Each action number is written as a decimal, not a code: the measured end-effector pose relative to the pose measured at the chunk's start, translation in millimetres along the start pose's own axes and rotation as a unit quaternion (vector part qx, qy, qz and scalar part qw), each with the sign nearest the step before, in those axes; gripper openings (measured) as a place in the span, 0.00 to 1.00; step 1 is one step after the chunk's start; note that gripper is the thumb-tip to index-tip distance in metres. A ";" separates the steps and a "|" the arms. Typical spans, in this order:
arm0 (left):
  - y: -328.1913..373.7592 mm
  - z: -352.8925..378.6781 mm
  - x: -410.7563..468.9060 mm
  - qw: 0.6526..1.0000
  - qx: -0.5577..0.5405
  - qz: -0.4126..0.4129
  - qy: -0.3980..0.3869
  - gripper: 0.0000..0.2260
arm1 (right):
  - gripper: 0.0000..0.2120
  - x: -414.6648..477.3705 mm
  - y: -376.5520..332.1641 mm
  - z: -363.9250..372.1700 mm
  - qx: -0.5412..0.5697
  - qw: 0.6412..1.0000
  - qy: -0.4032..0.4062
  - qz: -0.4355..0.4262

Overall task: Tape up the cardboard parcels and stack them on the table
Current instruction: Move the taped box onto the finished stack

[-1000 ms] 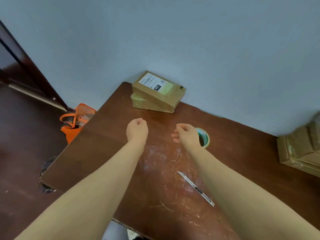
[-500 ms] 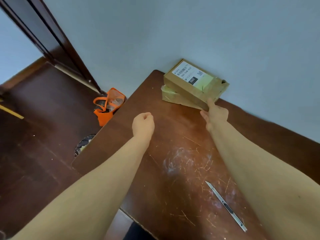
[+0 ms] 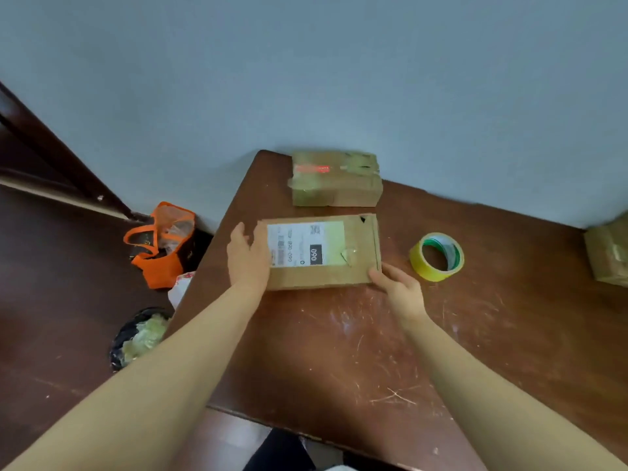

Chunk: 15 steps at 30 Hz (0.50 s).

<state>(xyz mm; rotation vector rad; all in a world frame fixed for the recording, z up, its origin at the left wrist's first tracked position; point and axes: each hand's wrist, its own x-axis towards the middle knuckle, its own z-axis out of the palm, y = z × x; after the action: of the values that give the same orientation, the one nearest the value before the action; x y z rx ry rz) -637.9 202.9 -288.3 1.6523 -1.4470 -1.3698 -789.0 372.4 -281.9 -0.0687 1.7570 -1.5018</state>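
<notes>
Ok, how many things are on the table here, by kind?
Cardboard parcels: 3 (labelled parcel, taped parcel, parcel cut off at the right edge)
Tape rolls: 1 (yellow tape roll)
Total: 4

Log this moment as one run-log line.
left hand, right hand: touching labelled parcel ends | second parcel: behind, apart | tape roll: right, untouched

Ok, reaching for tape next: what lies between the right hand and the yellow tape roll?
Only bare brown wooden table between the right hand and the yellow tape roll, per the head view.
</notes>
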 end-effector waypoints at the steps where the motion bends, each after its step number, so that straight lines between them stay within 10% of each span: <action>1: -9.7 -4.0 -1.2 0.999 0.034 -0.008 -0.038 0.30 | 0.15 -8.3 10.7 -2.9 -0.003 1.000 0.001 0.013; 6: -44.6 -8.3 -21.0 0.965 0.210 -0.012 -0.155 0.33 | 0.16 -30.0 56.5 -24.8 -0.045 0.997 0.014 0.065; 15: -49.1 7.0 -62.3 0.920 0.367 0.079 -0.114 0.33 | 0.16 -41.3 76.2 -54.5 -0.299 0.954 0.013 0.017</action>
<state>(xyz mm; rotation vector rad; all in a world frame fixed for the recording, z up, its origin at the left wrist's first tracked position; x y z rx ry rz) -619.5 276.2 -313.4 1.7679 -2.3849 -0.9982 -759.8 459.8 -326.5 -0.3255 2.1649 -0.9018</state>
